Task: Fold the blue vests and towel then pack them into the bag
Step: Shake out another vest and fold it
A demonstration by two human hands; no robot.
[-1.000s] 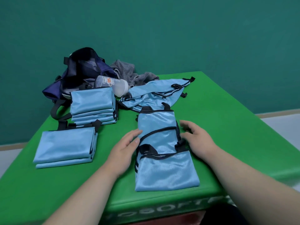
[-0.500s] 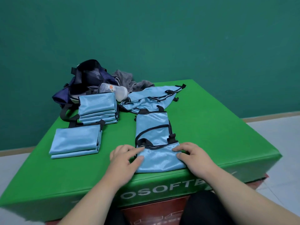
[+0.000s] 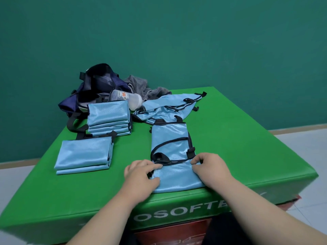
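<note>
The long-folded vest [image 3: 169,138] lies at the table's [image 3: 238,147] 6 o'clock edge. My left hand [image 3: 141,174] and right hand [image 3: 210,169] have their fingers curled, pinching its near end on either side. I'd lift both corners level and carry them toward 12 o'clock, meeting the far hem squarely with the straps [image 3: 160,157] tucked inside, well apart from the folded stack [image 3: 85,156] at 9 o'clock.

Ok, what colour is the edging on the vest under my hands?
Black edging on the shiny light-blue fabric vest; head view shows it best.
</note>
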